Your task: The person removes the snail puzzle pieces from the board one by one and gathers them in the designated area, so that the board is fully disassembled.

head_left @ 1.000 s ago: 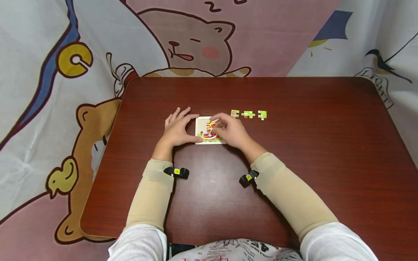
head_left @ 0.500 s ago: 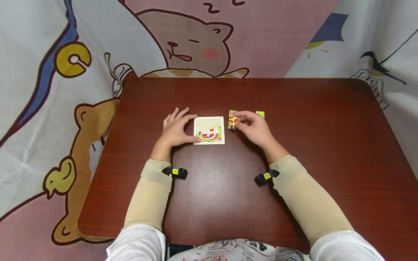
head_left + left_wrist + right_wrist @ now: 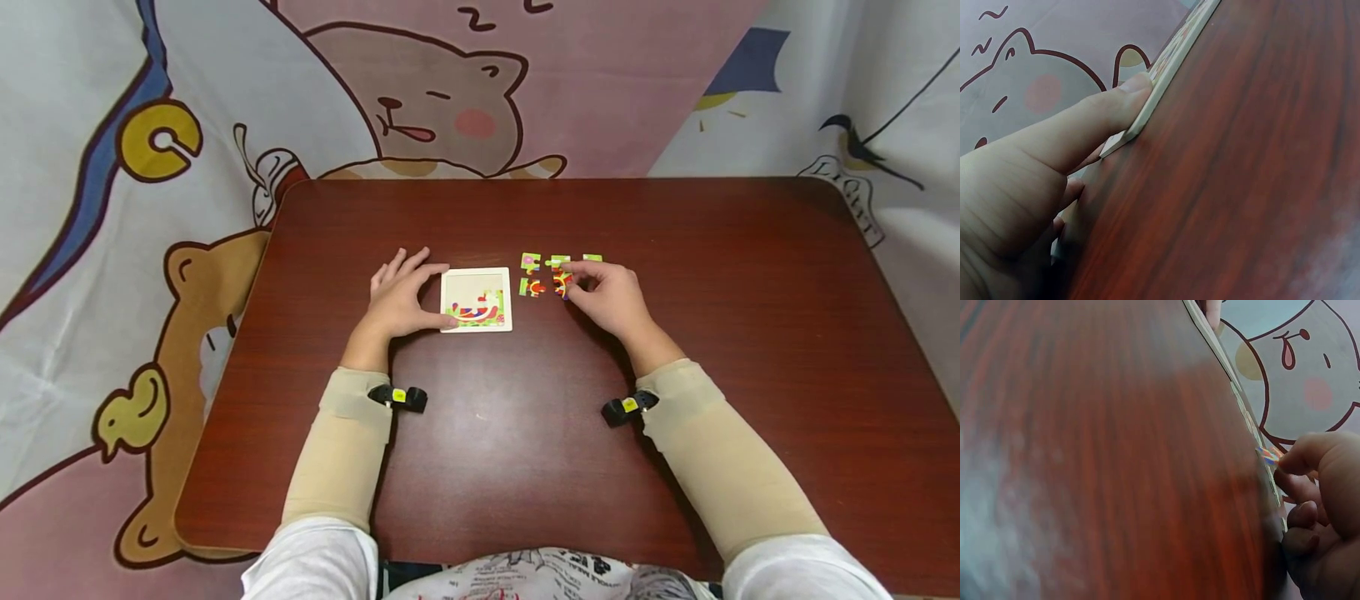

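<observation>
A square puzzle tray (image 3: 512, 300) with a pale rim lies on the table, its lower part filled with colourful pieces and its upper part bare. My left hand (image 3: 397, 300) rests at the tray's left side, thumb on the near corner and index finger by the far corner, other fingers extended. In the left wrist view the thumb (image 3: 1129, 94) lies over the tray's edge. Right of the tray, my right hand (image 3: 611, 296) pinches a red and yellow puzzle piece (image 3: 560, 285) between thumb and fingertips. The right wrist view shows that puzzle piece (image 3: 1268, 456) tilted.
Loose green puzzle pieces stand in a row: one with a pink spot (image 3: 530, 261), a middle one, and a right one (image 3: 592, 257) partly behind my fingers. Below the first lies a red-green piece (image 3: 530, 287). A cartoon curtain (image 3: 600, 83) hangs behind the brown table (image 3: 750, 333).
My right hand has moved right from the tray, taking red pieces out of it. One now lies below the pink-spotted piece; another is in my fingers. The left hand stays at the tray.
</observation>
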`<state>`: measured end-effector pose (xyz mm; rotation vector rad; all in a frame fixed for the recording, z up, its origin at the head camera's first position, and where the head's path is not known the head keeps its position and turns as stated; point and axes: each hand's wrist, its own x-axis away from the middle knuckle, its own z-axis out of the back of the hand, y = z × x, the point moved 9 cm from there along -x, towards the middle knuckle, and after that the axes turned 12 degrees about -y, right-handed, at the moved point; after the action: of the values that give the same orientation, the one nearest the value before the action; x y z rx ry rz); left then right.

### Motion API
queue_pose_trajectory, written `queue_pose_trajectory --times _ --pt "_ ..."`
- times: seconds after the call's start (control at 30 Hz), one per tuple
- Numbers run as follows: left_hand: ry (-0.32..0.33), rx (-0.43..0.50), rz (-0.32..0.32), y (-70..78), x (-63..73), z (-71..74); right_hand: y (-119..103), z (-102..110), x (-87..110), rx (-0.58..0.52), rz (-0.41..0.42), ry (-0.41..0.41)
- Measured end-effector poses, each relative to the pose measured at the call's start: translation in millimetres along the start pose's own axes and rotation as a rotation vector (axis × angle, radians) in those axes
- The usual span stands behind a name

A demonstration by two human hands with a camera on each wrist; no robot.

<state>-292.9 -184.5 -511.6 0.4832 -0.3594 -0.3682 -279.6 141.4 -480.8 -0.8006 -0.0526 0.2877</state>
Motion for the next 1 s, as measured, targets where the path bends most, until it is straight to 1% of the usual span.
queue_pose_trajectory --times 0.23,0.4,0.53,0.63,0.8,0.9,1.0 --pt "-0.004 -0.002 0.004 -1.0 0.5 0.0 -6.5 -2.0 0.1 0.086 0.051 0.011" --pt "-0.001 -0.004 0.003 -0.2 0.5 0.9 -6.1 -2.1 1.4 0.106 0.072 0.048" --pt "-0.001 -0.006 0.007 -1.4 0.0 1.0 -5.2 -3.5 2.1 0.112 0.080 0.055" --pt "0.001 -0.006 0.008 -1.5 0.2 1.4 -3.0 -2.1 2.2 0.107 0.069 0.079" --pt "-0.002 0.001 0.007 -1.0 0.7 0.0 2.0 1.2 3.4 0.069 0.022 0.131" --pt "-0.004 0.000 0.010 -0.7 1.1 -0.1 -0.6 -0.9 1.9 0.057 0.014 0.126" --pt "-0.002 0.002 0.004 1.0 1.5 1.1 -7.9 -4.9 -1.5 0.043 0.020 0.117"
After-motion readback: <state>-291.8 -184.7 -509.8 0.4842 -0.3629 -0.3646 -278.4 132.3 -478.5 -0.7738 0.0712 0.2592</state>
